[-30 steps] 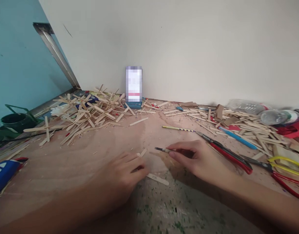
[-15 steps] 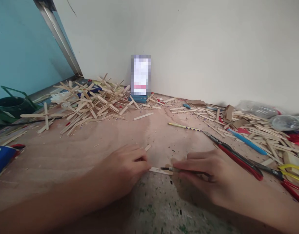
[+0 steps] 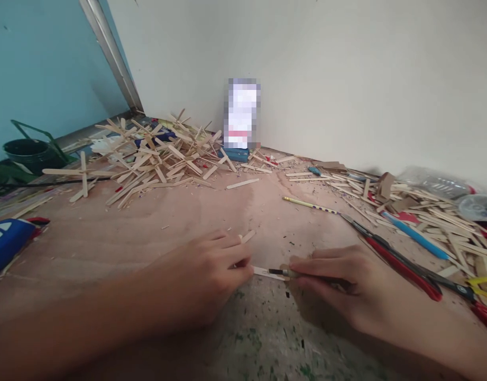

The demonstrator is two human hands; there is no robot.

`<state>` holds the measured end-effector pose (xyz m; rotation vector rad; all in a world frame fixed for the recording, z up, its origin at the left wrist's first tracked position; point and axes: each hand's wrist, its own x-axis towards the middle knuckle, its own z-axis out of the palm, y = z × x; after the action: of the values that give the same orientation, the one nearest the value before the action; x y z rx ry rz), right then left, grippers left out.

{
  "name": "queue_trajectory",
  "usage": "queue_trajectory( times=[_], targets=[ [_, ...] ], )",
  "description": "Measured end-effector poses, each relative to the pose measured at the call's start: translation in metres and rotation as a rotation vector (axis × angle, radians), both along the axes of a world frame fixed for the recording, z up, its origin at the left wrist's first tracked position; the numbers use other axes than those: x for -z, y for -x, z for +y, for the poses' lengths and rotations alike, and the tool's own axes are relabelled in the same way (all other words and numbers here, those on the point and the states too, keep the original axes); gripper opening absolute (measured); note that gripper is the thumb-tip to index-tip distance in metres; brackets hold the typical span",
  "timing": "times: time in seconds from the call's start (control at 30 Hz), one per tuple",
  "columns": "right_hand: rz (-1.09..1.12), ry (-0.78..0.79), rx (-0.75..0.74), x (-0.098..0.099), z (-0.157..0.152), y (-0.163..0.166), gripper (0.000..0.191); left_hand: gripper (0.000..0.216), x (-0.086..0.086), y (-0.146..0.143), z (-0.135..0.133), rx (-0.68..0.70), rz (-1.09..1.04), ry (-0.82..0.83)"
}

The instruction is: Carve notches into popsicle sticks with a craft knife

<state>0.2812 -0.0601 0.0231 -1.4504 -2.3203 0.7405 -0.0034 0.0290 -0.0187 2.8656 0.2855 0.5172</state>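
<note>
My left hand [image 3: 205, 275] lies low on the board with its fingers pressed down on one end of a flat wooden craft stick [image 3: 267, 273]. My right hand [image 3: 346, 293] is closed around a small craft knife [image 3: 285, 273] whose dark tip rests on that same stick. A short stick piece [image 3: 248, 236] lies just beyond my left fingers. Both forearms come in from the bottom edge.
A big heap of wooden sticks [image 3: 159, 159] covers the back left, another pile [image 3: 417, 211] the right. Red-handled pliers [image 3: 397, 259], a blue pen [image 3: 413, 235], a striped pencil [image 3: 306, 204], a blurred upright phone [image 3: 241, 116], a green pot [image 3: 27, 153] and a blue object [image 3: 5, 238] are around.
My right hand brought the knife down from above the board onto the stick held by my left hand. The view has also tilted down and shifted left a little.
</note>
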Motion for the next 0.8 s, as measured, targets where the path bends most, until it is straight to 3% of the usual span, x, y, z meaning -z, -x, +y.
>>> queue_trajectory(
  times=[0.23, 0.4, 0.57, 0.8],
  targets=[
    [0.098, 0.051, 0.014, 0.0, 0.009, -0.002, 0.025, 0.019, -0.001, 0.0, -0.002, 0.012, -0.026, -0.087],
    [0.063, -0.069, -0.106, 0.004, 0.013, -0.007, 0.029, 0.016, 0.001, 0.001, -0.003, 0.013, -0.02, -0.083],
    [0.013, -0.121, -0.12, 0.007, 0.008, -0.008, 0.031, 0.019, 0.001, 0.0, -0.003, 0.01, -0.027, -0.079],
    [0.053, 0.033, -0.05, 0.004, 0.006, 0.0, 0.027, 0.023, 0.001, 0.001, -0.005, 0.02, -0.008, -0.059]
  ],
)
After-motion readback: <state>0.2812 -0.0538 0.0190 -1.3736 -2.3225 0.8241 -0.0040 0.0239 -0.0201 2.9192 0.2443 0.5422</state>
